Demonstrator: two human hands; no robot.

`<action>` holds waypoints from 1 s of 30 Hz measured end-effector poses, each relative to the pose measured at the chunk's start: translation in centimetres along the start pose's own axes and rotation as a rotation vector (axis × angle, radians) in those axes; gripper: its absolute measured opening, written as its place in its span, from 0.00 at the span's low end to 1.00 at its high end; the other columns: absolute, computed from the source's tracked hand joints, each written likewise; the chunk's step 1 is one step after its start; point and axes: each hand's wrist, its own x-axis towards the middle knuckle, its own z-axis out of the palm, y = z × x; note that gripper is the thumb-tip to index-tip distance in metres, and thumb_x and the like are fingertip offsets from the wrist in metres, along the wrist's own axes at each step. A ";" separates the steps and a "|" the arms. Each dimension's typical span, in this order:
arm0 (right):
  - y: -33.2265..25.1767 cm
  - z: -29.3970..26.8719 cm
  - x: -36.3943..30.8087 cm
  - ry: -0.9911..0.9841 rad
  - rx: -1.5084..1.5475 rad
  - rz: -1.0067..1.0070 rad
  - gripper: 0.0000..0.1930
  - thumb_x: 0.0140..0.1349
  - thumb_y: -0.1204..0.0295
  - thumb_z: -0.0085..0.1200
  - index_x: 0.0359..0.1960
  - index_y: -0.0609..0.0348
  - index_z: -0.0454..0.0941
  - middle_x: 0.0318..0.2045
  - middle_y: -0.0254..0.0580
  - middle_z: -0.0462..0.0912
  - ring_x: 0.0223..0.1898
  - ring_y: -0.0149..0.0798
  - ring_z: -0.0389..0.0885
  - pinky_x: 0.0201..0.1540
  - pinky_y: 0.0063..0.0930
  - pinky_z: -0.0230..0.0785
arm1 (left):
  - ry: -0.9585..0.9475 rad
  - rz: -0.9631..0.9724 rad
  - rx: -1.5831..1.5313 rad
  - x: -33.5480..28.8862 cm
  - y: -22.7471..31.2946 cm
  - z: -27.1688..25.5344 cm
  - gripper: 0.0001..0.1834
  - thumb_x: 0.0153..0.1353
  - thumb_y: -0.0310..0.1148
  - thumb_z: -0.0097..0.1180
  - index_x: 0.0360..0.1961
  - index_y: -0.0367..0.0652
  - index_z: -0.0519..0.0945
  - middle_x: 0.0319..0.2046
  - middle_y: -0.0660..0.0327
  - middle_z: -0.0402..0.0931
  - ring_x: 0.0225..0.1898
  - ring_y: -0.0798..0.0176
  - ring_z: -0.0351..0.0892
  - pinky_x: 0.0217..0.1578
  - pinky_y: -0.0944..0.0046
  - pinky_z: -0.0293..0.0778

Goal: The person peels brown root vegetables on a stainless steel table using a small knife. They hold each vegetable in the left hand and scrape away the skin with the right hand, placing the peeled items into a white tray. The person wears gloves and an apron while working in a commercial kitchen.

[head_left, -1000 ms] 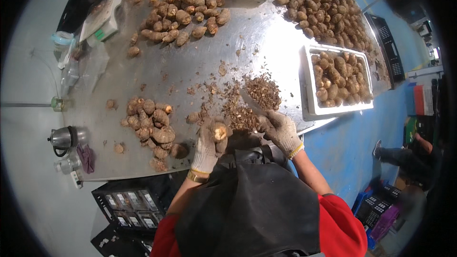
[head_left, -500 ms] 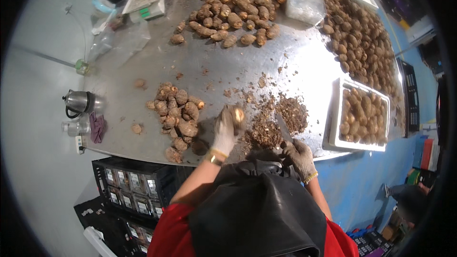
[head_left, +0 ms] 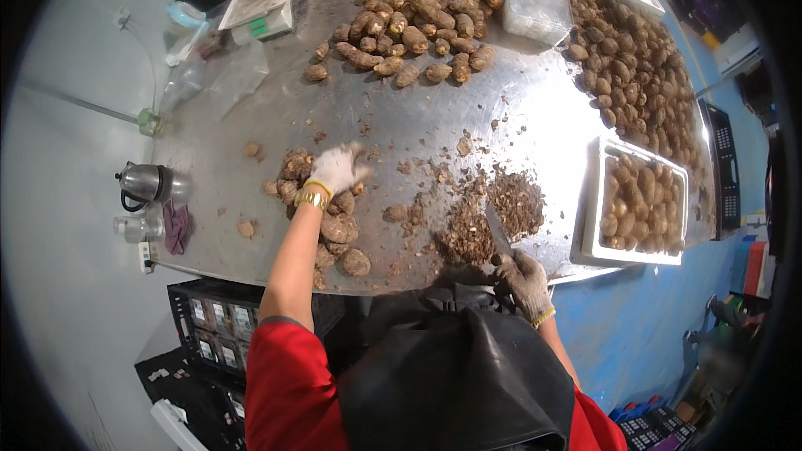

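My left hand (head_left: 337,169), in a pale work glove, reaches over the near pile of brown taro roots (head_left: 339,227). Its fingers are stretched out and slightly blurred, with no root seen in them. To the right of that pile a single taro (head_left: 396,213) lies on the metal table. My right hand (head_left: 525,282), in a soiled glove, is closed round the handle of a knife (head_left: 499,230). The blade points away from me, over a heap of dark peelings (head_left: 511,200).
A larger taro heap (head_left: 418,25) lies at the far side, beside clear plastic trays (head_left: 536,8). At right are a white foam box (head_left: 590,225) of taros and a long bank of roots (head_left: 639,75). A scale (head_left: 263,8) and a kettle (head_left: 140,181) stand left.
My left hand has let go of the taro it held and moved left and away from me, over the near pile. The right hand and knife have stayed almost still.
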 end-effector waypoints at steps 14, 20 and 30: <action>-4.6 -0.2 -1.2 -0.041 -0.157 -0.107 0.12 0.66 0.67 0.54 0.42 0.64 0.79 0.22 0.40 0.75 0.28 0.26 0.72 0.32 0.27 0.68 | 0.487 0.390 -0.718 -6.4 4.4 7.5 0.26 0.56 0.40 0.65 0.51 0.37 0.71 0.45 0.51 0.71 0.48 0.50 0.74 0.47 0.55 0.73; -8.5 -0.4 -1.4 -0.030 -0.192 -0.215 0.14 0.64 0.63 0.56 0.44 0.59 0.80 0.24 0.50 0.79 0.25 0.39 0.78 0.32 0.33 0.70 | 0.278 0.544 -0.932 -9.9 10.9 7.6 0.25 0.55 0.37 0.67 0.50 0.38 0.72 0.46 0.53 0.74 0.47 0.56 0.75 0.48 0.58 0.73; -2.8 -1.0 1.6 0.120 -0.500 -0.058 0.17 0.67 0.50 0.46 0.41 0.45 0.80 0.30 0.45 0.83 0.33 0.53 0.82 0.35 0.46 0.73 | 0.156 0.622 -0.869 -12.5 12.8 7.2 0.27 0.53 0.33 0.69 0.51 0.36 0.72 0.47 0.56 0.74 0.49 0.60 0.75 0.50 0.61 0.74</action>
